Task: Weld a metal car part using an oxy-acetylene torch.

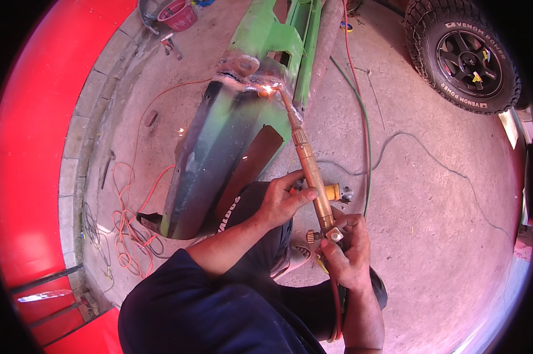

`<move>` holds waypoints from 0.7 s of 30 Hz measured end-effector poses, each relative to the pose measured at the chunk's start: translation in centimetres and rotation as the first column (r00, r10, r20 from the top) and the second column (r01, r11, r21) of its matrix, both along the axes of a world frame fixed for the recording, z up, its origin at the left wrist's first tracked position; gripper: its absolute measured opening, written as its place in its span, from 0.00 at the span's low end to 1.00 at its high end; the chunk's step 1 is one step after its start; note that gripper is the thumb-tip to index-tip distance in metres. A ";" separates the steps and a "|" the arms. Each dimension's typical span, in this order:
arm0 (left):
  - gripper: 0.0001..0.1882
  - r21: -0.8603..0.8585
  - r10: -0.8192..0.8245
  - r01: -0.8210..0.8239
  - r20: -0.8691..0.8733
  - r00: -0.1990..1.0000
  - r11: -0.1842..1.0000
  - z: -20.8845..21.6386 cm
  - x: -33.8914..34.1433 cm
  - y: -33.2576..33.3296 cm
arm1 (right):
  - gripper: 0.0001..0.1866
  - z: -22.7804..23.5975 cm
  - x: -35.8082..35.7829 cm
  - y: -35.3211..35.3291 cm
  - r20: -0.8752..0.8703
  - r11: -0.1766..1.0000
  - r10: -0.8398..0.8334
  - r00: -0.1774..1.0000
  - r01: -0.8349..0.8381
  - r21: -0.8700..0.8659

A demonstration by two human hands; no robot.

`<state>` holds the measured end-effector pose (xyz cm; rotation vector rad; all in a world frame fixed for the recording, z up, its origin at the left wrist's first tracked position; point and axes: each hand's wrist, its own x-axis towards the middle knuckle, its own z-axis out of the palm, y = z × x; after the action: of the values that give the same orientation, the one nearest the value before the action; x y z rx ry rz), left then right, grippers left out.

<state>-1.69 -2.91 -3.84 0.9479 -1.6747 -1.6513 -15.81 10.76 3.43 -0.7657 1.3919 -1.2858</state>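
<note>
My left hand [281,200] is closed around the middle of a long brass gas torch [309,159], with its thumb along the near side of the tube. Lower down, my right hand [350,253] grips the torch's rear end by the valve knobs, its fingers curled. The torch's narrow tip points up at a glowing orange spot on the scorched seam of a green metal vehicle part [204,144]. Bright light and a few sparks show at that seam. Red and dark hoses run down from the torch below my right hand.
A yellow power tool [336,193] lies on the concrete floor behind the torch. An orange cord [125,233] is tangled at left. At far right stands a big off-road wheel [467,59]. A red bucket [178,15] and a clamp [171,45] are at the far left.
</note>
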 end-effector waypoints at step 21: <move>0.29 -0.027 -0.042 0.043 0.032 0.999 0.999 0.0 -0.2 -0.2 | 0.19 0.3 0.4 0.2 0.013 1.000 0.001 1.000 -0.001 -0.005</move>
<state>-1.91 -3.07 -3.80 0.9345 -1.7456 -1.6442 -15.41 10.94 3.71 -0.7603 1.3784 -1.2922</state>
